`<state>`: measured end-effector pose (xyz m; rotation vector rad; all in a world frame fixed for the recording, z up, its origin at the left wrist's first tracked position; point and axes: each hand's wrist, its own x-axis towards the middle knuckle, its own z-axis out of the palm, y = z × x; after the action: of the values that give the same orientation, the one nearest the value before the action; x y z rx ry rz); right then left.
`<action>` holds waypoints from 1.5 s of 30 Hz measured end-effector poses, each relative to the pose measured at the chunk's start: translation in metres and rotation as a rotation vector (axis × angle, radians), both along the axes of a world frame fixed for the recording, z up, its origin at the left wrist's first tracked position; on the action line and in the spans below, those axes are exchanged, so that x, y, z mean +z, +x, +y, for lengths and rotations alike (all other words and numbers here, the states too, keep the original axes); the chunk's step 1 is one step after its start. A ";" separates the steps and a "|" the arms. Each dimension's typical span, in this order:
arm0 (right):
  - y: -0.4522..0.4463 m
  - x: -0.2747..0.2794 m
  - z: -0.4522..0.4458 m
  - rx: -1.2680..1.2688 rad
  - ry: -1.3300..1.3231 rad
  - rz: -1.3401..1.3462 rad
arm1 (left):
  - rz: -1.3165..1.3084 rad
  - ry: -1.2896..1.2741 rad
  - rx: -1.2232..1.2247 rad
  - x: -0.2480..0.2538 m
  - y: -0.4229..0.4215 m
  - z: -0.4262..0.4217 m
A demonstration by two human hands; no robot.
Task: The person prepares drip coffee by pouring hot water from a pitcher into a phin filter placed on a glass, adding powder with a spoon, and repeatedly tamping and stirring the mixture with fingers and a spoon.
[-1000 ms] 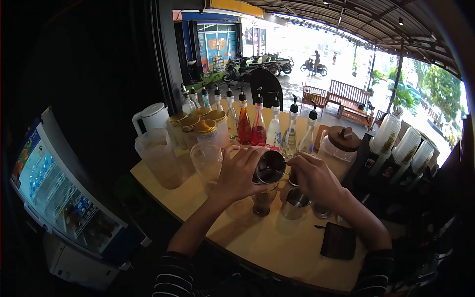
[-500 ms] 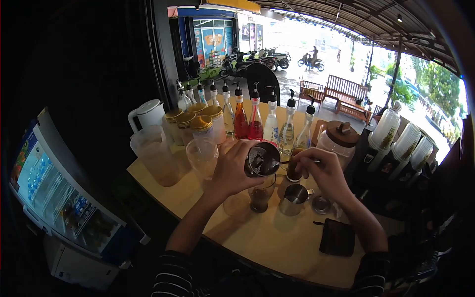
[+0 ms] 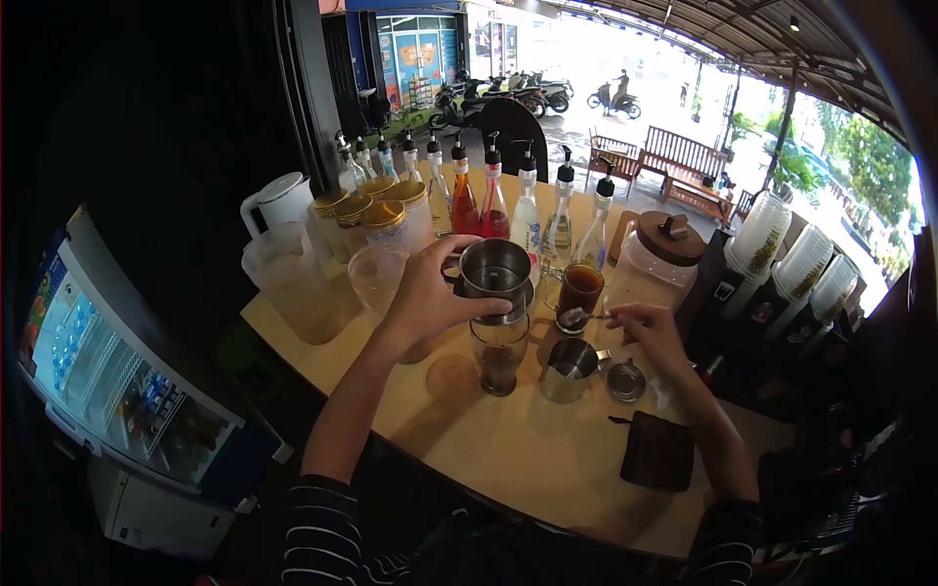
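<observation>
My left hand (image 3: 435,291) grips a metal cup (image 3: 495,269) by its side, held just above a tall glass (image 3: 500,356) with dark contents at its bottom. Between the fingertips of my right hand (image 3: 650,332) is a spoon (image 3: 578,317), its bowl in front of a glass of dark brown drink (image 3: 580,290). A small steel pitcher (image 3: 569,371) stands below the spoon. Beside the pitcher lies a round metal lid (image 3: 626,380). The cup's mouth faces up towards me, and its inside looks dark.
Pump bottles (image 3: 493,195) line the table's far side. Gold-lidded jars (image 3: 386,223), a plastic pitcher (image 3: 289,283) and a white kettle (image 3: 281,203) stand left. A black pouch (image 3: 659,451), a wooden-lidded jar (image 3: 653,269) and stacked plastic cups (image 3: 760,234) are right.
My left hand has brought the metal cup more upright over the tall glass. My right hand has drawn the spoon away from the cup, down and to the right.
</observation>
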<state>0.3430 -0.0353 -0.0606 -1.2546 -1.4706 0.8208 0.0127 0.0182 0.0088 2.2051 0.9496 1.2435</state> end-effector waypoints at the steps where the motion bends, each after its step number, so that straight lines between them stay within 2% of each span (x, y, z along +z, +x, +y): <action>1: 0.003 -0.012 0.004 0.011 -0.073 -0.054 | 0.000 -0.022 0.003 0.000 0.000 0.001; 6: 0.008 -0.054 0.013 0.058 -0.182 -0.022 | -0.023 -0.103 0.014 0.000 0.000 -0.004; 13: 0.021 -0.070 0.019 0.168 -0.312 0.020 | 0.003 -0.063 0.069 -0.014 0.008 -0.015; 15: 0.022 -0.068 0.018 0.185 -0.503 0.070 | -0.010 -0.070 0.074 -0.017 0.009 -0.019; 24: 0.029 -0.094 0.021 0.281 -0.404 -0.190 | -0.043 0.110 0.088 -0.027 0.013 -0.026; 29: 0.026 -0.103 0.019 0.304 -0.263 -0.216 | -0.052 0.163 0.029 -0.029 0.016 -0.025; 37: 0.012 -0.067 -0.002 0.244 -0.147 -0.519 | -0.073 0.212 0.056 -0.034 0.017 -0.030; 39: 0.011 -0.068 -0.004 0.320 -0.241 -0.139 | -0.065 0.244 0.075 -0.038 0.016 -0.029; 40: 0.013 -0.071 -0.003 0.321 -0.240 -0.139 | -0.070 0.257 0.086 -0.041 0.016 -0.028; 42: 0.016 -0.082 -0.001 0.421 -0.329 0.082 | -0.075 0.273 0.096 -0.046 0.015 -0.028; 43: 0.015 -0.087 -0.002 0.420 -0.326 0.082 | -0.099 0.269 0.094 -0.048 0.016 -0.028; 45: 0.010 -0.096 -0.004 0.431 -0.252 0.276 | -0.125 0.269 0.089 -0.051 0.017 -0.027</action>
<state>0.3530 -0.0394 -0.1570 -0.9604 -1.4591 1.4445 0.0292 -0.0084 -0.0424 2.2716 0.8830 1.6133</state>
